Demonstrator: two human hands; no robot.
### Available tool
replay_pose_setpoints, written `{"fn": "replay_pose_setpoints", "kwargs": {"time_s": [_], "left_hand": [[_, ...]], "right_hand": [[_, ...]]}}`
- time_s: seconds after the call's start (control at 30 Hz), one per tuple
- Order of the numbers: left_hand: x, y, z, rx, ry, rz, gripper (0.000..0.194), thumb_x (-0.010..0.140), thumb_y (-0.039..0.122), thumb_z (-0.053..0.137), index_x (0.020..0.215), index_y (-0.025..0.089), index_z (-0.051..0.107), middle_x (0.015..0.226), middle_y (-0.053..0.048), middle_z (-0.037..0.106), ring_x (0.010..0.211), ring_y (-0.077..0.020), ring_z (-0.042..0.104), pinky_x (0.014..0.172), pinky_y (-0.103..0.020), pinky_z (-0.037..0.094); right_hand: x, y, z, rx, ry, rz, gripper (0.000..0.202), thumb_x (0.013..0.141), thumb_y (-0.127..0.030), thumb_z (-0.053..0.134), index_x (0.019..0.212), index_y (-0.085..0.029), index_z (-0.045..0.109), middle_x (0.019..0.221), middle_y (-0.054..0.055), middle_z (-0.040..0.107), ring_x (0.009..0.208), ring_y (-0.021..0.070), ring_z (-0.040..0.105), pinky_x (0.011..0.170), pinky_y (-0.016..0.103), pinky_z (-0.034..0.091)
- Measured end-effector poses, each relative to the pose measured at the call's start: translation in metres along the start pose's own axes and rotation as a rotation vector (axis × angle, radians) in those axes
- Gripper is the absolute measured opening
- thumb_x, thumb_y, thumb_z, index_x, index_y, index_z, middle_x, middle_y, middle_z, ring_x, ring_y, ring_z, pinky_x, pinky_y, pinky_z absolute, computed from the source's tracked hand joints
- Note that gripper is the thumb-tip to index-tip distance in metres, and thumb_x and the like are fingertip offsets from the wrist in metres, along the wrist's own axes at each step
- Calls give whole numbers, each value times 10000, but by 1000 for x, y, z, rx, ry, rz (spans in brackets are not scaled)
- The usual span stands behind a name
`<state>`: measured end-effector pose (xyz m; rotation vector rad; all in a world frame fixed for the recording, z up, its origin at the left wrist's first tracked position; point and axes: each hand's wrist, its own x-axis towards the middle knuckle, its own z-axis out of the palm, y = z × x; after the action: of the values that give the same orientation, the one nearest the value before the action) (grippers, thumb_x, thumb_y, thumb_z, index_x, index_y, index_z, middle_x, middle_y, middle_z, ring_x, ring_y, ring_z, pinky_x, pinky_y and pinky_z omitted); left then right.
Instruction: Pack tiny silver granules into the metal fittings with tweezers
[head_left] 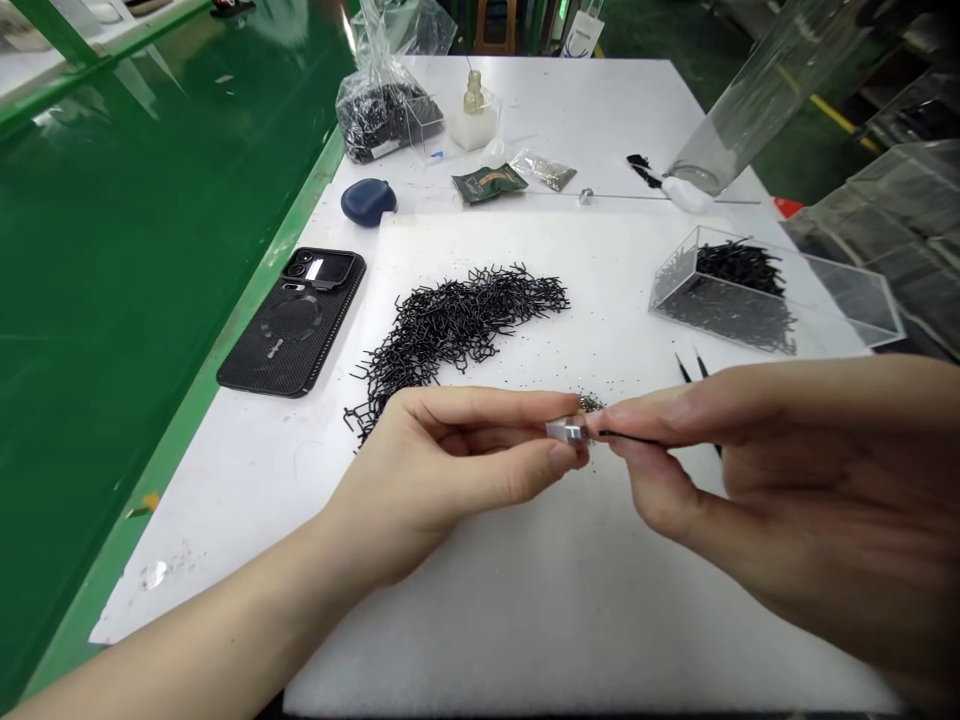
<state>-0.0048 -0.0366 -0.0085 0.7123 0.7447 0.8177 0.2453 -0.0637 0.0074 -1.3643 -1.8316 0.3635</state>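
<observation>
Between the thumb and fingers of my left hand (465, 450) is a small shiny metal block (570, 431). My right hand (720, 450) pinches a thin black bent piece (630, 437), its tip close to the metal block; whether they touch I cannot tell. Just behind the fingertips lies a little heap of tiny metal bits (590, 402), partly hidden. A curved pile of black bent pieces (457, 320) spreads on the white mat (525, 620) beyond my left hand. Dark-tipped tweezers (691, 367) lie partly covered by my right hand.
A clear box (750, 300) of black pieces lies at the right. To the left are a black phone (289, 325) and a blue case (368, 202). Farther back stand a bagged black bundle (382, 115), a small bottle (473, 95), a green packet (489, 184) and a clear cylinder (765, 100).
</observation>
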Motion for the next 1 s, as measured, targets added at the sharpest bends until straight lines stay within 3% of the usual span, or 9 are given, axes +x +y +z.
{"fn": "replay_pose_setpoints", "kwargs": {"time_s": [0.33, 0.47, 0.6, 0.8, 1.0], "left_hand": [[0, 1, 2, 57, 54, -15, 328, 812, 103, 1131, 1018, 336, 1025, 1033, 21, 991, 984, -147, 949, 905, -120, 703], [-1, 1, 3, 63, 78, -20, 334, 785, 106, 1147, 1002, 331, 1026, 965, 20, 982, 942, -147, 939, 893, -131, 702], [-2, 0, 2, 59, 59, -14, 329, 802, 113, 1142, 1021, 330, 1028, 975, 12, 983, 956, -155, 938, 911, -148, 706], [-1, 1, 2, 55, 51, -16, 316, 809, 121, 1145, 1021, 325, 1028, 1005, 0, 988, 987, -169, 944, 927, -161, 709], [-1, -1, 0, 49, 42, -13, 340, 809, 110, 1142, 1047, 323, 1027, 1035, -6, 992, 1006, -176, 951, 934, -161, 712]], "right_hand": [[3, 0, 7, 59, 50, -7, 193, 950, -239, 977, 989, -392, 865, 979, -92, 967, 752, 225, 946, 544, 275, 759], [3, 4, 3, 49, -4, -118, 199, 979, -227, 962, 1050, -385, 863, 1006, -119, 972, 765, 177, 948, 659, 208, 778], [4, 7, 0, -19, -23, -169, 198, 1020, -212, 920, 1081, -388, 853, 1039, -117, 976, 799, 192, 959, 660, 208, 780], [6, 1, 0, -90, -32, -176, 206, 1035, -200, 856, 1091, -397, 840, 1045, -163, 971, 819, 143, 957, 716, 136, 751], [7, 1, 1, -95, -39, -203, 190, 1031, -196, 858, 1069, -378, 817, 1021, -132, 975, 815, 163, 959, 810, 173, 779]]}}
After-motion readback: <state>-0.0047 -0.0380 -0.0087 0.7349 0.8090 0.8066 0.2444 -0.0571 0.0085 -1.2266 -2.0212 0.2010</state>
